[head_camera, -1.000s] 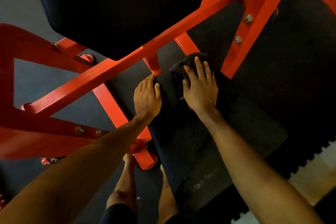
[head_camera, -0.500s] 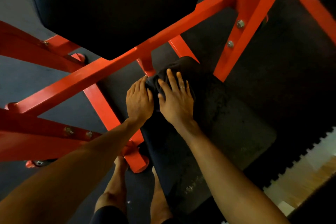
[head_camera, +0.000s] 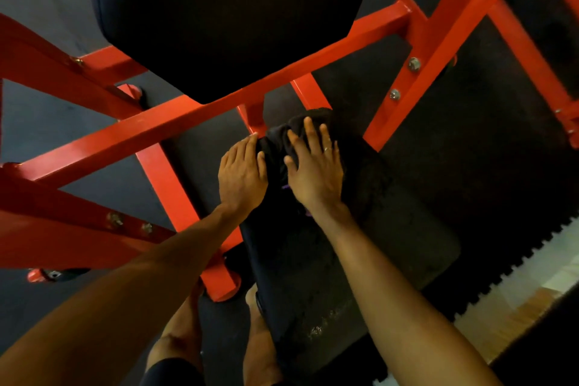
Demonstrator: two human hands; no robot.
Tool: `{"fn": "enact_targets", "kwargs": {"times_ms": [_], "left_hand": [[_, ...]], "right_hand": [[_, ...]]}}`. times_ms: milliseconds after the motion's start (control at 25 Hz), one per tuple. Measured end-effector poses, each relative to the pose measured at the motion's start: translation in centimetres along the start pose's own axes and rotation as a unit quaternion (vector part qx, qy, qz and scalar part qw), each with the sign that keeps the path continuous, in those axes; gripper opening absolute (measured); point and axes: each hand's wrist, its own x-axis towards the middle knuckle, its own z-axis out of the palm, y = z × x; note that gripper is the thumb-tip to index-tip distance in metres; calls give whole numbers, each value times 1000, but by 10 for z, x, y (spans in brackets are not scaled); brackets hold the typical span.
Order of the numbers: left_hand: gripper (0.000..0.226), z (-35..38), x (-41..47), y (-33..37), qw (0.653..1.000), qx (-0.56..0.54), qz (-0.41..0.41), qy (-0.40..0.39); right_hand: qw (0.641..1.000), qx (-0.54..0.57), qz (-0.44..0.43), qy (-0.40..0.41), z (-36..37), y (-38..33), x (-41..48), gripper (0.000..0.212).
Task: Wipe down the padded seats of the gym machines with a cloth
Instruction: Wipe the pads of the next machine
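Red painted steel machine frame (head_camera: 175, 125): crosses at 10 o'clock of the hands.

Left hand (head_camera: 241, 172): grip flat, fingers straight, holding nothing. It rests on the seat's edge just at 9 o'clock of the cloth and is best used as a brace.

Bunched black fabric cloth (head_camera: 279, 141): lies at the seat's 12 o'clock end.

Right hand (head_camera: 316, 169): grip open, fingers spread, pressing the cloth down.

Black padded rectangular seat (head_camera: 391, 229): advise even pressure and overlapping strokes toward 6 o'clock, taking in the speckled near end and the edges.
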Motion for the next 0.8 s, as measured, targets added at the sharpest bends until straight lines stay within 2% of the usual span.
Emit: {"fn": "enact_targets", "kwargs": {"times_ms": [80, 160, 280, 440, 560, 680, 800], "left_hand": [[52, 0, 2, -2, 1000, 1, 4, 6], [51, -1, 5, -1, 1000, 1, -1, 6], [51, -2, -2, 5, 1000, 9, 9, 7], [54, -7, -3, 2, 996, 30, 78, -17], [65, -13, 4, 6, 988, 25, 147, -42], [69, -14, 14, 9, 979, 1, 198, -57], [64, -1, 34, 23, 967, -24, 242, -80]], "right_hand": [[998, -12, -63, 17, 2, 12, -39, 55], [997, -34, -69, 14, -1, 39, -64, 54], [999, -51, 3, 6, -10, 61, -49, 55], [996, -16, 83, -32, -16, 28, 22, 56], [999, -16, 17, -24, -9, 13, 12, 54], [998, -20, -62, 10, -5, 37, -39, 54], [998, -31, -33, 31, -16, 81, -41, 58]]}}
